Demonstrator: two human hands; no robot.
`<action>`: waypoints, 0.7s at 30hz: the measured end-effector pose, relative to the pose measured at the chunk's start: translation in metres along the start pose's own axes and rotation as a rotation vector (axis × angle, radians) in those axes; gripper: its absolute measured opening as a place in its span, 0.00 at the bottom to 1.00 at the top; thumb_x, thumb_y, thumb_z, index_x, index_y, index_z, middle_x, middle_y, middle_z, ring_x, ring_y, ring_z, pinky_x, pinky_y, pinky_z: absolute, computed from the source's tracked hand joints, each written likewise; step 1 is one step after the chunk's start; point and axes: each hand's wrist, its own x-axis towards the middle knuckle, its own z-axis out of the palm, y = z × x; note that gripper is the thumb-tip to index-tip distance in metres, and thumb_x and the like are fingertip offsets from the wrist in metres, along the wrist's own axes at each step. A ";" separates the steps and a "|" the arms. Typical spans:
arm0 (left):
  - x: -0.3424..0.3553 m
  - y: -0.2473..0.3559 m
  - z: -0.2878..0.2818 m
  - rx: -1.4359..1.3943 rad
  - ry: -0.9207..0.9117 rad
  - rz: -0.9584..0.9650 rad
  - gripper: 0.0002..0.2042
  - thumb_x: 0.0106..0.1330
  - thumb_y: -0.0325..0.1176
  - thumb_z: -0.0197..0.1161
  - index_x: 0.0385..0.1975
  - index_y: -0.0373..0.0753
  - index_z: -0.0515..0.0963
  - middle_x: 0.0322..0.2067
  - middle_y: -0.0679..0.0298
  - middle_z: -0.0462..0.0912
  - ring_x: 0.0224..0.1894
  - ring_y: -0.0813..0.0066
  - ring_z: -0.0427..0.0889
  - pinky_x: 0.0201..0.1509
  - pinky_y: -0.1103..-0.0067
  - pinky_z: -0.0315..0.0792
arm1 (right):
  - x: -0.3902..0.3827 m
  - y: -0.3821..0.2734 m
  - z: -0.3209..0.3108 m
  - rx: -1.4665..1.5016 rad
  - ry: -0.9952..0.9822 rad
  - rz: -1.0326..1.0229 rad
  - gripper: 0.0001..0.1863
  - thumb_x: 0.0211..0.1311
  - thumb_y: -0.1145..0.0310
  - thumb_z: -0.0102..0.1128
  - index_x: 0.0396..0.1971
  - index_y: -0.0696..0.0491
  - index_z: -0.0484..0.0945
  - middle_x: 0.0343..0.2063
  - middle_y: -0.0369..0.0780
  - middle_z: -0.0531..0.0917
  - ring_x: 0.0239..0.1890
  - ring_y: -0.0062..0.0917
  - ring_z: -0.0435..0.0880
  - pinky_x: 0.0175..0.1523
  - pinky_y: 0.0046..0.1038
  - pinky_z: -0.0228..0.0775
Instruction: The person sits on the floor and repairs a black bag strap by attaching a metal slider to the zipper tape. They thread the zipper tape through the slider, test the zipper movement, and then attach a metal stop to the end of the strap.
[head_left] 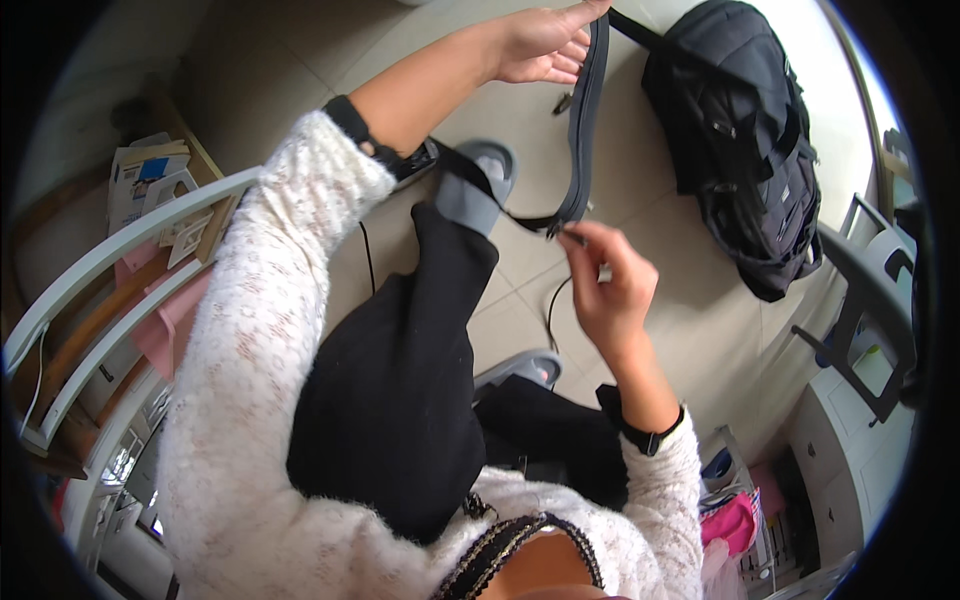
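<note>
A dark grey, padded shoulder strap (586,120) hangs in a gentle curve between my two hands. At the top of the picture, my left hand (545,45) grips its upper end with the thumb, the other fingers loosely curled. My right hand (612,285) pinches the lower end, where a small dark buckle (553,229) shows partly behind the fingertips. A thin black webbing strap (520,218) runs from there toward my left forearm. From beside my left hand another black band leads to a black backpack (735,130) lying on the floor at the right.
My slippered feet (470,200) rest on the tiled floor (510,310). On the left, a curved light rail (130,255) stands before a shelf with papers. A grey chair (865,310) and white drawers (825,460) are at the right, with pink cloth (730,522) below.
</note>
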 end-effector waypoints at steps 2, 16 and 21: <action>-0.039 -0.032 -0.005 0.404 0.186 0.125 0.69 0.54 0.86 0.46 0.72 0.16 0.47 0.65 0.29 0.67 0.67 0.51 0.74 0.72 0.65 0.67 | 0.000 0.009 0.003 0.060 0.043 0.143 0.06 0.60 0.79 0.72 0.36 0.57 0.84 0.17 0.34 0.78 0.17 0.13 0.73 0.24 0.18 0.63; -0.129 -0.089 0.038 0.796 0.205 0.220 0.10 0.70 0.32 0.66 0.31 0.31 0.84 0.24 0.70 0.83 0.27 0.87 0.75 0.34 0.84 0.68 | 0.022 0.031 0.023 0.477 0.180 0.509 0.06 0.70 0.71 0.66 0.36 0.58 0.82 0.17 0.24 0.73 0.19 0.06 0.63 0.24 0.16 0.49; -0.152 -0.099 0.013 0.793 0.202 0.135 0.11 0.70 0.33 0.67 0.28 0.31 0.84 0.22 0.70 0.83 0.26 0.90 0.72 0.29 0.83 0.64 | 0.058 0.071 0.010 0.495 0.352 0.462 0.08 0.70 0.68 0.68 0.34 0.57 0.82 0.18 0.27 0.76 0.17 0.07 0.68 0.22 0.15 0.56</action>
